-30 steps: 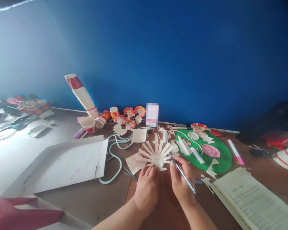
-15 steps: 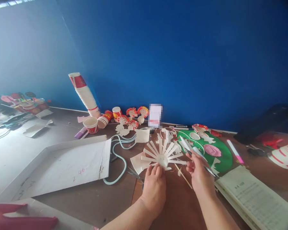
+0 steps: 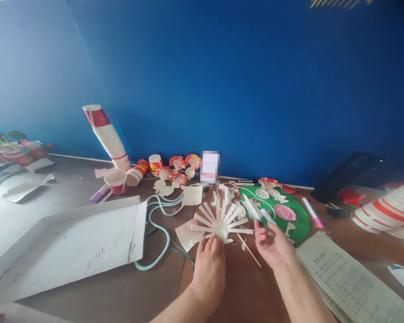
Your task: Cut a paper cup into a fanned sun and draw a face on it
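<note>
Just in front of me lies a paper cup cut into strips [image 3: 221,229], its white strips fanned out around the round base, which bears small marks. My left hand [image 3: 209,258] presses its fingertips on the near edge of that base, holding it against the table. Palm turned up, my right hand [image 3: 275,244] is to the right of the strips, thumb and fingers apart, close to a white marker [image 3: 252,208]. I see no pen in its fingers. A pair of scissors [image 3: 183,252] lies left of my left hand, partly hidden by it. A thin wooden stick [image 3: 249,251] rests between the hands.
A green round board [image 3: 298,215] carries a pink paper piece [image 3: 284,212]. An open book [image 3: 343,269] lies at right, a white box lid [image 3: 87,246] at left. Several paper lions [image 3: 177,163], a leaning cup stack [image 3: 109,139] and a pale blue cable [image 3: 164,251] are behind.
My right hand has turned palm up and opened; the dark pen it held is no longer visible. My left hand stays on the cut cup. The view has shifted to the right.
</note>
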`<state>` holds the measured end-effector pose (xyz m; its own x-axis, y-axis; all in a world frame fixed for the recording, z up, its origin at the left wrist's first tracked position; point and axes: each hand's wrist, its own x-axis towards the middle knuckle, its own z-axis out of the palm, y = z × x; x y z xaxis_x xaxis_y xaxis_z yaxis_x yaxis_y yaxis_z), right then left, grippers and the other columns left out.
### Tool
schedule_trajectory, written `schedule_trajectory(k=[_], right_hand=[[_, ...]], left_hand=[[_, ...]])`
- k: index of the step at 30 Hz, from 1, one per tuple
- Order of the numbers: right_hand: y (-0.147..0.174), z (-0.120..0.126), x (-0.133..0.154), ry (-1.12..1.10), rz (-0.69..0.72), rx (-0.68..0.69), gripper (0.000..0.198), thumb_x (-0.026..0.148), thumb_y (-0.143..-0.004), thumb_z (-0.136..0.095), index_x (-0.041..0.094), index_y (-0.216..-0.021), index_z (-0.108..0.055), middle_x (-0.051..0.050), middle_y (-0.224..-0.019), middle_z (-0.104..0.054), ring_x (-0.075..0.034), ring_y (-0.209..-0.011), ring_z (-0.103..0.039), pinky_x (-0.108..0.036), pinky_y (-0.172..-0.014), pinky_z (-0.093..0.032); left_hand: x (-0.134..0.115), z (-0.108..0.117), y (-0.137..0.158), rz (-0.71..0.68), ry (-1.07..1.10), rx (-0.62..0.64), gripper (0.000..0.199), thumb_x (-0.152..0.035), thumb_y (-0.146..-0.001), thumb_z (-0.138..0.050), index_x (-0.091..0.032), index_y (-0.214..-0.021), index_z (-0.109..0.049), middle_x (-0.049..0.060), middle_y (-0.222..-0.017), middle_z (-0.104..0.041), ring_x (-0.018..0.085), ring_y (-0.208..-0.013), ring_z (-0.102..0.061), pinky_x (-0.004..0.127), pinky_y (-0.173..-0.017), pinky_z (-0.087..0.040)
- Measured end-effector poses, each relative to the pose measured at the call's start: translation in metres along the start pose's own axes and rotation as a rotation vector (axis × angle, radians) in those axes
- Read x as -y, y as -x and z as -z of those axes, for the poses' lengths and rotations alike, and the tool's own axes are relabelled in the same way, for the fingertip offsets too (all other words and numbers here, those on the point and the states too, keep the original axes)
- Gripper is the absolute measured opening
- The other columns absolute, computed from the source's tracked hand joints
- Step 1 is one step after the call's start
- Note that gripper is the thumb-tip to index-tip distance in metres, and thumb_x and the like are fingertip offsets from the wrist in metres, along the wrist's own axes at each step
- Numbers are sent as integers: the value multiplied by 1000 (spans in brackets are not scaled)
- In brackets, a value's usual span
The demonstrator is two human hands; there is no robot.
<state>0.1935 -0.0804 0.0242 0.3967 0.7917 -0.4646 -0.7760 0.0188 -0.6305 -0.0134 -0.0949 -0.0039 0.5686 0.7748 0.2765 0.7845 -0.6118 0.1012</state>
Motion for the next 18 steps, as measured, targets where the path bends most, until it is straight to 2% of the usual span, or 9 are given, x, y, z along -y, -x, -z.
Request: schedule_trajectory(k=[3,5,7,9,11,14,16,18], right_hand=[[2,-2,-1,-20,-41,-77,14,15,-85,-48,14,-76,-59,-7,-75,-68,-3,-43,-53,-11,-36,-42],[6,-6,-3,-36,4,-112,10,19,-83,-54,14,-77,-59,-4,-74,-68,-2,-43,-51,-11,-36,-40],[14,-12,-6,-9,128,-144,6,21,-78,-64,16,-79,-61,-1,-74,-68,-2,-44,-50,-11,-36,-39],[22,-19,-10,98,295,-156,17,21,-70,-73,16,-82,-63,1,-74,-67,-3,-47,-50,-12,-38,-40],[30,-25,-14,224,385,-122,24,25,-66,-78,16,-84,-65,2,-73,-66,-3,-49,-50,-12,-40,-40],[34,-28,-20,398,478,-94,25,30,-67,-77,17,-85,-66,3,-72,-65,-3,-48,-48,-13,-39,-37],[31,-25,-24,434,490,-118,24,31,-67,-77,17,-84,-66,3,-73,-65,-3,-48,-49,-13,-38,-37],[25,-20,-25,355,403,-143,23,28,-65,-78,17,-82,-65,3,-72,-65,-3,-48,-49,-13,-38,-37]], left_hand=[[0,2,0,1,-5,14,43,-13,-78,-50,-15,-120,-58,12,-111,-58,26,-113,-49,43,-101,-37],[0,3,-1,2,-11,34,41,-13,-79,-49,-13,-120,-58,12,-111,-58,26,-113,-49,42,-102,-36],[0,5,-1,-3,-11,62,40,-13,-80,-49,-10,-118,-59,13,-110,-59,25,-113,-49,42,-103,-36],[-1,5,-2,2,-7,68,38,-13,-80,-48,-8,-117,-59,13,-109,-59,25,-112,-48,42,-103,-36],[-1,6,-2,11,2,50,38,-12,-82,-46,-8,-117,-59,14,-109,-59,25,-113,-48,41,-103,-36],[-1,7,-2,22,25,48,38,-12,-81,-47,-9,-117,-59,14,-110,-59,25,-114,-48,41,-103,-36],[-1,8,-2,26,43,65,38,-13,-80,-49,-10,-116,-60,14,-111,-59,25,-113,-49,40,-103,-37],[-1,8,-2,29,45,69,38,-13,-79,-49,-10,-116,-60,14,-111,-59,25,-112,-49,40,-102,-37]])
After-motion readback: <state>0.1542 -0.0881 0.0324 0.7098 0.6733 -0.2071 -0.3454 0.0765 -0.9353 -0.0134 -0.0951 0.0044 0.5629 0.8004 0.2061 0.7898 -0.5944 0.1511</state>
